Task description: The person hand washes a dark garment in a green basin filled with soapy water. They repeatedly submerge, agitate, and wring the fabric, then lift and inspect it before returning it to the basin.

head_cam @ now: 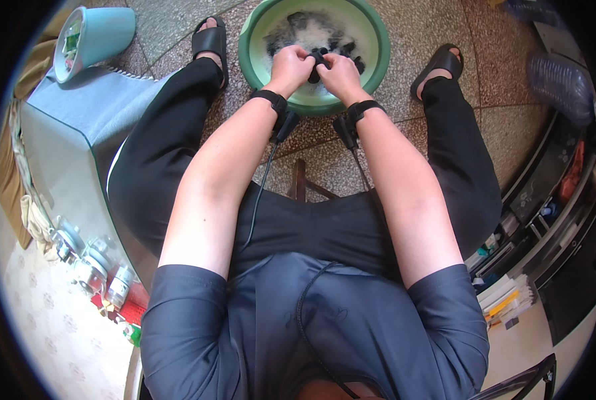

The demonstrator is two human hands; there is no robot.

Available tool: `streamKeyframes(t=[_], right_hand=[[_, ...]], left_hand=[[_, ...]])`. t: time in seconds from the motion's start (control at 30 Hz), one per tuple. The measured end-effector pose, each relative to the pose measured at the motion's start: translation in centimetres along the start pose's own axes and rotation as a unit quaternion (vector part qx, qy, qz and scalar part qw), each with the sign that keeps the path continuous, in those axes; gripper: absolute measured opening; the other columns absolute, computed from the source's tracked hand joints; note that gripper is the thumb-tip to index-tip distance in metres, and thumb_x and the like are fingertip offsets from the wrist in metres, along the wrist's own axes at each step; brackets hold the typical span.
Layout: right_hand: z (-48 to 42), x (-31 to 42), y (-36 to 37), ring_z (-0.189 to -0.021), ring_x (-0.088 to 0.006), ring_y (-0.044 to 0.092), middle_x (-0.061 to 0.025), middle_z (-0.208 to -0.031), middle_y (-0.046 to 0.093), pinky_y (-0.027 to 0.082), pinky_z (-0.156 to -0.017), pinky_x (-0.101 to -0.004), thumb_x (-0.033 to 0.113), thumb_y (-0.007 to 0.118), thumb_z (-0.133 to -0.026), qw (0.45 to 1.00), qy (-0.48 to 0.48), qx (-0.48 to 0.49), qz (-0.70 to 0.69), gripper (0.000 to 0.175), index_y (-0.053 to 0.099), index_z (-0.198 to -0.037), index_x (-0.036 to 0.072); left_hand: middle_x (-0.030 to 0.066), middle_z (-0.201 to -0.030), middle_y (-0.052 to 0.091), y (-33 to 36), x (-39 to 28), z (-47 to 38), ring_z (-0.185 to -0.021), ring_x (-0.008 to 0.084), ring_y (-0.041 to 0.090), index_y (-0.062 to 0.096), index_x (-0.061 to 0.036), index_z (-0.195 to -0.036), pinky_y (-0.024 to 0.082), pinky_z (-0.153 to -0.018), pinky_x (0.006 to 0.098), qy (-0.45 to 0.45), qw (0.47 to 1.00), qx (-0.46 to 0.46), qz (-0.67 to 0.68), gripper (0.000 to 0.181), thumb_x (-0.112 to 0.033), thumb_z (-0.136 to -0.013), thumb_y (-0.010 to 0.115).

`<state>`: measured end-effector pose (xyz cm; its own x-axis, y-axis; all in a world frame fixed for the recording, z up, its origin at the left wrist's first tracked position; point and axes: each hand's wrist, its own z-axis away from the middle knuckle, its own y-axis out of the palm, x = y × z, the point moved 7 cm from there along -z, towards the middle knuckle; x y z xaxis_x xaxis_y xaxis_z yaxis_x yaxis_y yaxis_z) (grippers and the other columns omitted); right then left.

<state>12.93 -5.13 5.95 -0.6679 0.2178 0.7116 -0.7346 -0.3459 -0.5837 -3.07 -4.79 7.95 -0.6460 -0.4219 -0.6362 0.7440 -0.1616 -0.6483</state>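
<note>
A green plastic basin (383, 55) of sudsy water stands on the floor between my feet. Over its near half, my left hand (290, 65) and my right hand (340, 72) pinch one piece of wet black cloth (315, 75) between thumbs and fingers. The cloth is bunched, so its kind cannot be told. More black cloth (348, 48) lies partly sunk in the white foam beyond my hands. Each wrist wears a black strap with a small device and a cable; the left strap (273, 100) sits just outside the basin's rim.
At upper left, a light-blue bin (105, 37) holding litter stands beside a cloth-covered table (62, 150). Jars and bottles (95, 270) crowd its far side. A dark cabinet (533, 195) and stacked papers (508, 300) line the right. Under me shows a wooden stool leg (299, 180).
</note>
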Motion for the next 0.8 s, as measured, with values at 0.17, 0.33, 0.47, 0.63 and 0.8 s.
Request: streamKeyframes(t=[0.17, 0.33, 0.47, 0.63, 0.8], right_hand=[[-0.4, -1.1, 1.9, -0.110, -0.0382, 0.067, -0.0246, -0.116, 0.070, 0.052, -0.099, -0.0441, 0.024, 0.064, -0.086, 1.000, 0.020, -0.002, -0.021, 0.040, 0.072, -0.118, 0.002], [-1.1, -1.3, 3.2, -0.103, -0.0395, 0.067, -0.0227, -0.104, 0.072, 0.052, -0.093, -0.0473, 0.016, 0.059, -0.088, 0.999, -0.034, 0.031, -0.025, 0.031, 0.070, -0.112, 0.002], [-2.1, -1.2, 2.8, -0.102, -0.0376, 0.069, -0.0223, -0.104, 0.073, 0.054, -0.092, -0.0439, 0.014, 0.062, -0.086, 0.994, -0.024, 0.092, -0.050, 0.031, 0.071, -0.113, 0.001], [-2.4, 0.9, 1.4, -0.099, -0.0337, 0.071, -0.0175, -0.104, 0.075, 0.056, -0.090, -0.0413, 0.013, 0.072, -0.081, 0.988, -0.077, 0.121, -0.057, 0.029, 0.074, -0.109, 0.004], [-3.2, 2.2, -0.5, -0.096, -0.0316, 0.072, -0.0129, -0.097, 0.075, 0.057, -0.087, -0.0410, 0.011, 0.078, -0.076, 0.991, -0.094, 0.091, -0.023, 0.025, 0.072, -0.099, 0.005]], left_hand=[[0.0203, -0.093, 0.073, -0.5, 1.9, -1.7, -0.090, 0.0388, 0.071, 0.072, -0.0054, -0.110, 0.057, -0.082, 0.0477, 0.030, 0.970, 0.039, -0.239, 0.029, -0.014, -0.082, 0.067], [0.0114, -0.118, 0.064, 0.0, -0.1, -2.2, -0.121, 0.0359, 0.056, 0.065, -0.0120, -0.118, 0.047, -0.103, 0.0462, 0.276, 0.947, 0.079, -0.143, 0.049, -0.006, -0.070, 0.071], [0.0090, -0.111, 0.067, 0.7, -1.6, -1.8, -0.118, 0.0323, 0.058, 0.066, -0.0145, -0.118, 0.046, -0.101, 0.0452, 0.370, 0.904, 0.113, -0.179, 0.048, -0.010, -0.071, 0.071], [0.0034, -0.103, 0.070, 1.5, -1.6, -1.5, -0.111, 0.0286, 0.060, 0.071, -0.0161, -0.111, 0.046, -0.096, 0.0458, 0.318, 0.897, 0.151, -0.267, 0.039, -0.018, -0.072, 0.074], [0.0020, -0.100, 0.070, 0.0, -2.6, -1.2, -0.105, 0.0263, 0.062, 0.077, -0.0142, -0.098, 0.046, -0.094, 0.0455, 0.325, 0.892, 0.076, -0.306, 0.026, -0.024, -0.074, 0.075]])
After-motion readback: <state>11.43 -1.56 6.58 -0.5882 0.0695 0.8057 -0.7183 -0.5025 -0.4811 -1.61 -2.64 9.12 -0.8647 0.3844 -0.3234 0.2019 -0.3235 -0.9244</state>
